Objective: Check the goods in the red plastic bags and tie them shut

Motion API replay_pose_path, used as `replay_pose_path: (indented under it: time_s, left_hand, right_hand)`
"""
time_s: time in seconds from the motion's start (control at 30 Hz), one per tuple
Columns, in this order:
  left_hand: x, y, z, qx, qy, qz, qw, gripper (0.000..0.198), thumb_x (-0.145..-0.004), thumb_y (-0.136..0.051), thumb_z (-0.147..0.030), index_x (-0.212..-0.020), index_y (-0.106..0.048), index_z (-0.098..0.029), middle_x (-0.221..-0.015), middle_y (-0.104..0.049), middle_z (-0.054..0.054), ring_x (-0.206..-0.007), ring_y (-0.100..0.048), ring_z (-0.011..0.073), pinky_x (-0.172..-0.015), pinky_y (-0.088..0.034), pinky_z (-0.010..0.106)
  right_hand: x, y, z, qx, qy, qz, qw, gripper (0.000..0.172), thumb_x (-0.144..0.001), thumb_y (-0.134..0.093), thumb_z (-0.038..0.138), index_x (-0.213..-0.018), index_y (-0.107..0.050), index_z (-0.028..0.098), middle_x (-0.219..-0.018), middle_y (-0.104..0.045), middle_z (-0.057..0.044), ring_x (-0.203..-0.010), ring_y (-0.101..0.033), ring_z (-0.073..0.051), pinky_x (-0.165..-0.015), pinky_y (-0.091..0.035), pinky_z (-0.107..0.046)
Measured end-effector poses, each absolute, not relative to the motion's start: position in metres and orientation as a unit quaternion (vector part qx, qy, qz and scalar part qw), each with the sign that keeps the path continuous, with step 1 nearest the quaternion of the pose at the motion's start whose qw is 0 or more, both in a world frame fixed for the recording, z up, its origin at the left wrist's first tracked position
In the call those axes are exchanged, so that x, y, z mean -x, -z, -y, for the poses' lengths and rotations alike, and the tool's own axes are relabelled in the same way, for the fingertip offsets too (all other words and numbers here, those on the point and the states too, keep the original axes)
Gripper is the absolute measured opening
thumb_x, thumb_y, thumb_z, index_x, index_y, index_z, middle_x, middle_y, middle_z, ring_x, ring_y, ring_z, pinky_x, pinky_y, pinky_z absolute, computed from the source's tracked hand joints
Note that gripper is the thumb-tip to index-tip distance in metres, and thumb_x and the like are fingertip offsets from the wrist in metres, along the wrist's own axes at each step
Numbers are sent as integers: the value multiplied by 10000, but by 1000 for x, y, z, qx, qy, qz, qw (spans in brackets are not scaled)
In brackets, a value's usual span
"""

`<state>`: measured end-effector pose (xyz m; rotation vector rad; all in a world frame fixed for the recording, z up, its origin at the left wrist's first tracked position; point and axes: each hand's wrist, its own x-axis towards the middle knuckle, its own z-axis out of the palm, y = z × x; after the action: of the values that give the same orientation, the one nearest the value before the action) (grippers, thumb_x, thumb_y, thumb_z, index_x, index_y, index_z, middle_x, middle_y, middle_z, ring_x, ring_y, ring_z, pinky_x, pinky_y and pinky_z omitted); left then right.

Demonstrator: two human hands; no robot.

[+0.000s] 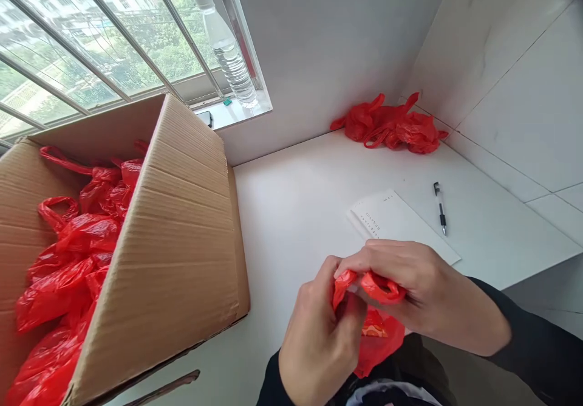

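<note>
Head view: a person in dark sleeves [542,345] is working with two bare hands at a white table [286,211], to the right of the large cardboard box [177,248].
Red plastic bag in hand: this bag [380,351] is hanging below the fingers, right of the box and at the near edge of the table; a patterned orange patch [374,327] is showing at it.
Left hand: the left hand [321,333] is curling its thumb and fingers inward, pinching the upper part of the bag on the side nearer the box.
Right hand: the right hand [405,278] is bending over the bag's top from the side away from the box, gripping the red plastic, with a loop of it standing out under the fingers; the exact hold of each fingertip is being hidden.
Inside the box: a pile of knotted red bags [64,284] is filling the visible space.
Far corner: more red bags [396,126] are lying bunched against the wall, well to the right of the box.
Paper and pen: a white paper booklet [410,230] and a black-and-clear pen [440,208] are lying right of the box, the pen farther out.
Windowsill: a clear water bottle [232,65], partly filled, is standing just beyond the box's far right corner.
</note>
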<state>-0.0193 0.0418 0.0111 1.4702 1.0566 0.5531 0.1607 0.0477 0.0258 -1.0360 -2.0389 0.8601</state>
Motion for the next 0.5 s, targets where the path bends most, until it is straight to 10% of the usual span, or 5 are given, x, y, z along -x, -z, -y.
replay_pose_path:
  time_s: [0.33,0.43,0.5]
  left_hand:
    - [42,-2,-47,-402,-375,-406,730,319,-1007,-444,-474,-866,-547,-206,-558,-477,-48,-528,-452,106,-602,-413,239]
    - [34,2,-48,-385,-399,-469,687,314,-998,-460,-490,-931,-579,-207,-525,-310,-90,-446,-314,79,-478,-321,200]
    - [25,3,-41,-455,-406,-504,611,273,-971,-527,-461,-1056,-606,-214,-615,-462,-46,-500,-403,96,-495,-368,206]
  right_hand:
    - [-173,-36,-53,488,-374,719,325,246,-1025,-503,318,-1266,-553,308,-736,-644,70,-566,-554,-101,-597,-454,-225]
    - [-170,-40,-50,459,-349,737,353,269,-1028,-484,245,-1283,-546,307,-900,-695,44,-656,-604,-95,-691,-490,-210]
    - [-165,-43,-50,427,-334,755,369,289,-1028,-461,210,-1295,-552,277,-1054,-708,6,-814,-646,-115,-800,-508,-223]
